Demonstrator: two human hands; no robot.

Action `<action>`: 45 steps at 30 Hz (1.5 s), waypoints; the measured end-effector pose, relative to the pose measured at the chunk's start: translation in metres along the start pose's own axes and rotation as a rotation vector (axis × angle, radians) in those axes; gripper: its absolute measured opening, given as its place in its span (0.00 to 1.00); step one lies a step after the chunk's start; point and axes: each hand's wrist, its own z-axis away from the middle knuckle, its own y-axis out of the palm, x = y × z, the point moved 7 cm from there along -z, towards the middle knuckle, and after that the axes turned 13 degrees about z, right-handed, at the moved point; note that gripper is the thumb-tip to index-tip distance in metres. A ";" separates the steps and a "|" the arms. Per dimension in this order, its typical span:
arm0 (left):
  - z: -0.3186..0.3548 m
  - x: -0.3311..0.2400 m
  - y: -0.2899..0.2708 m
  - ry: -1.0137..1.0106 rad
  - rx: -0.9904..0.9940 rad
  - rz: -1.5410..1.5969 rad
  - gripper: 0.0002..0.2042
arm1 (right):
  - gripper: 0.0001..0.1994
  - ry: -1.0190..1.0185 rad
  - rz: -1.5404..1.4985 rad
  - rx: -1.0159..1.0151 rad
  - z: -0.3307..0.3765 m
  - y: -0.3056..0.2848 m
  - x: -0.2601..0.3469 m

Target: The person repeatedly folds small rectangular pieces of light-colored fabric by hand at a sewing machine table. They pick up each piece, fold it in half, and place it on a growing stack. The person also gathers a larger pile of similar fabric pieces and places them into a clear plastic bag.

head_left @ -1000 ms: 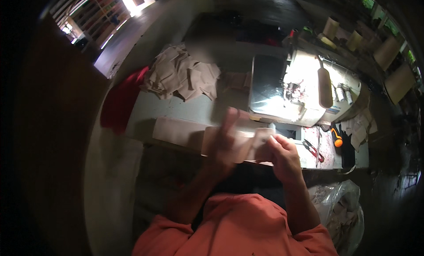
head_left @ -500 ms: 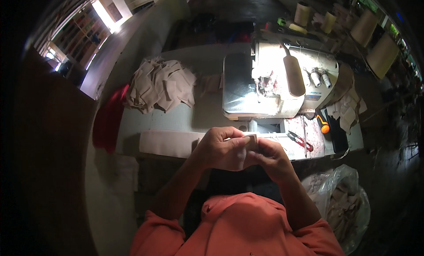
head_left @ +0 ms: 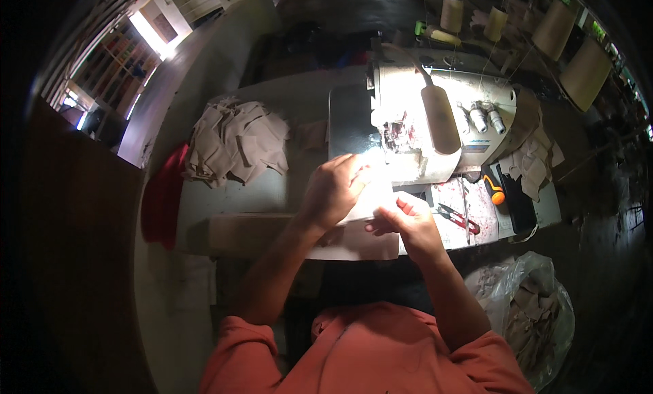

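Both hands are at the front of a brightly lit sewing machine [head_left: 476, 101]. My left hand [head_left: 333, 193] is closed on a pale fabric piece [head_left: 371, 202], its fingertips near the needle area and washed out by the light. My right hand [head_left: 407, 220] pinches the lower right part of the same piece between thumb and fingers. Below them, a beige fabric strip [head_left: 265, 232] lies along the table's front edge and reaches under my wrists. Glare hides the fabric's far edge and whether it touches the presser foot.
A heap of beige fabric pieces [head_left: 238, 142] lies left, beside red cloth [head_left: 163, 197]. Right of my hands are red-handled thread snips [head_left: 459, 218] and an orange-and-black tool [head_left: 495, 190]. A clear bag of scraps [head_left: 537, 312] stands lower right; thread cones [head_left: 586, 74] stand behind.
Both hands carried the fabric piece forward, my left one furthest, to the machine's needle area. The piece is now spread out under the light. My head view shifted slightly.
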 end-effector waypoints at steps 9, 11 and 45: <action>-0.009 0.008 0.023 0.097 0.229 -0.188 0.06 | 0.16 -0.140 0.015 -0.254 -0.001 -0.011 -0.004; -0.019 0.010 0.022 0.060 0.230 -0.183 0.07 | 0.14 -0.155 -0.023 -0.257 -0.009 -0.013 -0.003; 0.057 -0.005 0.047 -0.057 0.076 -0.060 0.10 | 0.09 -0.093 0.263 -0.312 0.059 -0.051 -0.020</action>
